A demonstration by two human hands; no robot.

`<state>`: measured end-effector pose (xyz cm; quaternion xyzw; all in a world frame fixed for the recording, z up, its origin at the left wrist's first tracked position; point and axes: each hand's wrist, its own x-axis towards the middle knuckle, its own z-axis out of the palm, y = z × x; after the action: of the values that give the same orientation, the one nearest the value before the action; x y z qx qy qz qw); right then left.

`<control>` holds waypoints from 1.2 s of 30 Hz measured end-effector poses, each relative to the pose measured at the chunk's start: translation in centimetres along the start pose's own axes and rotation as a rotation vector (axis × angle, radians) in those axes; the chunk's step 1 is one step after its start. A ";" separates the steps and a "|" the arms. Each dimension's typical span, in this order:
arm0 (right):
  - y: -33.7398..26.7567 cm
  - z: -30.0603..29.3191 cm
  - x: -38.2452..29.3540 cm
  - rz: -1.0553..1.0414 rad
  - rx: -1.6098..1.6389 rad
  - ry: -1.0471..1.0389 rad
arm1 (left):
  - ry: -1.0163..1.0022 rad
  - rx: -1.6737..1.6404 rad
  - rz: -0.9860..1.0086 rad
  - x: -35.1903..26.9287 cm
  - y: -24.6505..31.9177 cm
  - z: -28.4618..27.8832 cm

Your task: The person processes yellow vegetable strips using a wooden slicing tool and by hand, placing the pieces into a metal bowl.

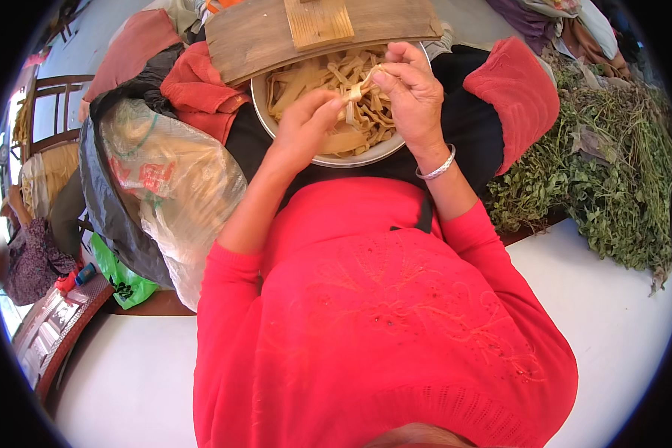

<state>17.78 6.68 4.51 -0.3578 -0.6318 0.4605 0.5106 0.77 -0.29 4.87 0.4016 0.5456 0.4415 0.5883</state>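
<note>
Between my two hands a pale tan strip (pixel 355 93), folded or knotted at its middle, is held over a round metal basin (pixel 369 159). My left hand (pixel 308 126) pinches its left end between thumb and fingers. The upper right end is gripped at the fingertips of my right hand (pixel 414 95), whose wrist wears a silver bracelet. Many similar flat tan strips (pixel 372 126) lie tangled in the basin, some of them twisted or knotted. A wooden board (pixel 252 42), with a lighter wood block (pixel 319 22) on it, covers the basin's far side.
Left of the basin are a red towel (pixel 201 84) and a translucent plastic sack (pixel 185 162). A heap of leafy green stalks (pixel 599 162) lies at right, near a red cloth (pixel 518 101) over my knee. Another person (pixel 36 257) sits at far left, near a green bag (pixel 123 277).
</note>
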 end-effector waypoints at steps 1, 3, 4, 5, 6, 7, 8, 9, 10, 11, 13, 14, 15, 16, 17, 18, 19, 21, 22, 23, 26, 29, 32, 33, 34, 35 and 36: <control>0.2 -0.3 0.2 0.011 0.019 0.024 | 0.050 0.157 0.092 -0.5 0.0 -0.8; 0.7 -0.8 0.4 0.076 0.022 -0.050 | 0.162 0.473 0.276 -1.2 0.0 -2.1; 0.6 -1.1 0.8 0.116 0.001 -0.024 | 0.213 0.659 0.392 -1.1 0.2 -2.5; 0.5 -1.4 1.3 0.157 -0.020 0.001 | 0.214 0.718 0.447 -1.1 0.4 -2.5; 0.4 -2.0 2.1 0.007 -0.148 -0.005 | 0.214 0.779 0.506 -1.0 1.3 -2.3; -0.7 -1.9 2.7 0.098 -0.181 -0.138 | 0.212 0.834 0.563 -0.9 1.7 -2.0; -2.1 -1.6 3.3 0.190 -0.213 -0.270 | 0.209 0.821 0.626 -0.6 1.7 -1.9; -3.0 -1.5 3.7 0.279 -0.253 -0.392 | 0.177 0.797 0.596 -0.1 1.9 -1.6; -1.5 -0.8 3.6 0.269 -0.055 -0.421 | 0.144 0.774 0.565 0.3 2.0 -1.4; -1.8 -1.1 4.1 0.385 0.008 -0.506 | 0.112 0.750 0.534 0.7 2.3 -1.2; -2.5 -1.1 5.2 0.619 0.149 -0.681 | 0.041 0.554 0.352 1.4 2.9 -1.2; -2.2 -1.6 5.6 0.656 0.186 -0.671 | -0.018 0.446 0.291 1.8 3.2 -1.5; -2.1 -2.1 6.3 0.678 0.174 -0.664 | -0.072 0.340 0.231 2.2 3.5 -1.9; -1.8 -2.7 6.9 0.660 0.179 -0.663 | -0.060 0.305 0.170 2.4 3.6 -2.2; -1.6 -3.0 7.3 0.641 0.184 -0.661 | -0.045 0.295 0.162 2.6 3.4 -2.5; -1.6 -2.9 7.8 0.612 0.168 -0.644 | -0.028 0.285 0.159 3.0 3.3 -2.9; -1.6 -2.7 8.2 0.582 0.152 -0.628 | -0.012 0.276 0.157 3.5 3.5 -3.1; -1.3 -2.2 9.0 0.538 0.150 -0.565 | 0.014 0.270 0.176 5.0 4.2 -3.9; -1.1 -1.7 9.1 0.524 0.164 -0.520 | 0.017 0.239 0.168 5.8 4.2 -4.4; -1.1 -1.3 9.5 0.510 0.179 -0.475 | 0.019 0.209 0.160 6.6 4.2 -5.0; -0.5 -0.5 11.0 0.464 0.098 -0.438 | 0.048 0.198 0.155 8.5 4.7 -6.2; 0.1 0.6 12.0 0.395 0.022 -0.369 | 0.079 0.180 0.146 9.9 4.9 -6.6; 1.4 1.2 12.7 0.278 -0.099 -0.331 | 0.119 0.200 0.156 11.4 4.4 -7.0; 1.6 1.4 12.6 0.229 -0.155 -0.333 | 0.134 0.214 0.156 11.7 4.1 -7.0; 1.7 1.4 12.6 0.180 -0.211 -0.335 | 0.153 0.270 0.184 12.0 3.8 -7.0; 1.7 1.5 12.6 0.120 -0.365 -0.381 | 0.173 0.325 0.212 12.3 3.6 -6.9; 2.0 1.6 12.4 0.065 -0.515 -0.430 | 0.195 0.380 0.231 12.4 2.9 -6.9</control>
<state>13.45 18.36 6.45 -0.3894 -0.8090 0.3669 0.2435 -6.16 12.35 3.51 0.5204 0.6234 0.4321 0.3922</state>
